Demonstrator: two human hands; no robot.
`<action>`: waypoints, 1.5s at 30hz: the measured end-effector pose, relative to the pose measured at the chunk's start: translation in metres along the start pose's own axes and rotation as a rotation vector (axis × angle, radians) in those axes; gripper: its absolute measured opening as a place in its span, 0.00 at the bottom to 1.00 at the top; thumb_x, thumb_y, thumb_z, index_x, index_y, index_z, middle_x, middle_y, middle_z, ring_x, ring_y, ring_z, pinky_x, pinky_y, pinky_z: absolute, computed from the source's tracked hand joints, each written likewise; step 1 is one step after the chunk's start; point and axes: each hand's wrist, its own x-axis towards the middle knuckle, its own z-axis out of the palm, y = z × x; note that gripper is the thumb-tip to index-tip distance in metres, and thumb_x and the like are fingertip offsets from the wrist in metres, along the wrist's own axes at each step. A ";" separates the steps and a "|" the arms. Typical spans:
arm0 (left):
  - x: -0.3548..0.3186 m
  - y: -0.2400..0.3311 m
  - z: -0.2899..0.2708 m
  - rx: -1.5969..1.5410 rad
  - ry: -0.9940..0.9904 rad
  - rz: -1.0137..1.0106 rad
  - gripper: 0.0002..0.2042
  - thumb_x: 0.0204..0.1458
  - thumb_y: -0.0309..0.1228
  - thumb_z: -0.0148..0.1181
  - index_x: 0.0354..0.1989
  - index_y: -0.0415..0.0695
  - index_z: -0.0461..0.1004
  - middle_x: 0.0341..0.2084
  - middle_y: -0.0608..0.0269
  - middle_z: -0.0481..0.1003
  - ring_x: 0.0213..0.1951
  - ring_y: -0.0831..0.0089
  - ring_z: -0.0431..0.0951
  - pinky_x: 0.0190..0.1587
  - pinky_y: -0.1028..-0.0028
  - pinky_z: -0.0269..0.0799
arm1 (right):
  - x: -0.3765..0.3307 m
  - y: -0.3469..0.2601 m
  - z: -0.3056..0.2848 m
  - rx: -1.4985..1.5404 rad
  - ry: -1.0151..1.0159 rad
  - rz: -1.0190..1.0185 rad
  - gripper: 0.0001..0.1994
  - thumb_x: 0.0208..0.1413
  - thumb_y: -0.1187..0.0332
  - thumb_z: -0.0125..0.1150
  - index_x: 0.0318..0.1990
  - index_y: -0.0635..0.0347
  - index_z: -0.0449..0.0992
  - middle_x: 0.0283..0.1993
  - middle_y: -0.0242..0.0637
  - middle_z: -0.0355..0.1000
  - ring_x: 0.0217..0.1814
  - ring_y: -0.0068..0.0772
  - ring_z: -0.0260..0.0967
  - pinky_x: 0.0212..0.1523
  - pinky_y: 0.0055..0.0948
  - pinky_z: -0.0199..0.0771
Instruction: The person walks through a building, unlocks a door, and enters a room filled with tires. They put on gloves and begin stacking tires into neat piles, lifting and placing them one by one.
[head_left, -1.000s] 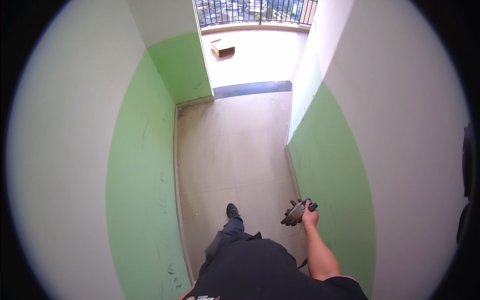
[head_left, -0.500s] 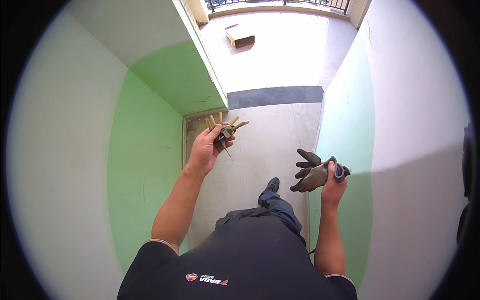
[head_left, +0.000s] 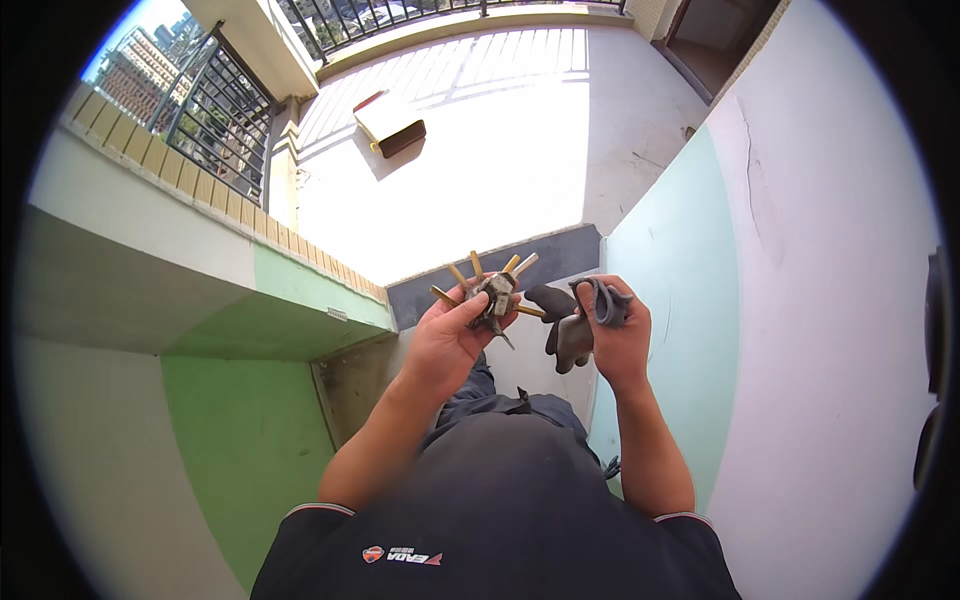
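Note:
My left hand (head_left: 450, 340) grips a dark grey metal piece (head_left: 497, 298), its thumb across the near side. Several brass-coloured rods (head_left: 457, 273) fan out from that piece, and a thin pointed tip juts toward me. To its right, my right hand (head_left: 624, 335) is closed around a pair of work gloves (head_left: 574, 342), grey with dark fingers. The gloves' fingers hang toward the left hand, and their rolled grey cuff (head_left: 606, 300) shows above my fingers. One rod's end comes very close to the gloves; whether it touches them I cannot tell.
A dark threshold strip (head_left: 545, 258) crosses the opening onto a sunlit balcony. A cardboard box (head_left: 392, 130) lies there, before the black railing (head_left: 370, 22). Green-and-white walls (head_left: 240, 450) stand close on the left, a pale wall (head_left: 680, 300) on the right.
Both hands have come closer together, the right moving up and left with the gloves. My view has turned right, with more of the balcony, railing and a doorway showing.

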 end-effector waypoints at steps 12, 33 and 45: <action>0.399 0.112 0.081 0.052 -0.196 -0.158 0.20 0.67 0.22 0.53 0.67 0.36 0.66 0.60 0.48 0.75 0.63 0.58 0.76 0.67 0.60 0.71 | 0.346 0.016 -0.009 -0.062 0.102 0.122 0.11 0.63 0.67 0.73 0.49 0.58 0.84 0.36 0.22 0.77 0.38 0.12 0.68 0.41 0.18 0.70; 1.101 0.287 0.249 0.333 -0.389 -0.341 0.21 0.67 0.23 0.55 0.68 0.39 0.68 0.57 0.55 0.78 0.60 0.64 0.78 0.60 0.65 0.75 | 1.069 0.044 -0.086 -0.203 0.360 0.087 0.13 0.66 0.64 0.70 0.51 0.62 0.84 0.41 0.31 0.82 0.45 0.18 0.76 0.49 0.23 0.76; 1.484 0.274 0.391 0.482 -0.386 -0.477 0.24 0.65 0.21 0.57 0.70 0.41 0.65 0.54 0.54 0.80 0.59 0.65 0.78 0.66 0.63 0.70 | 1.419 0.106 -0.236 -0.001 0.434 0.209 0.11 0.63 0.64 0.71 0.41 0.64 0.82 0.32 0.31 0.79 0.36 0.18 0.73 0.42 0.26 0.76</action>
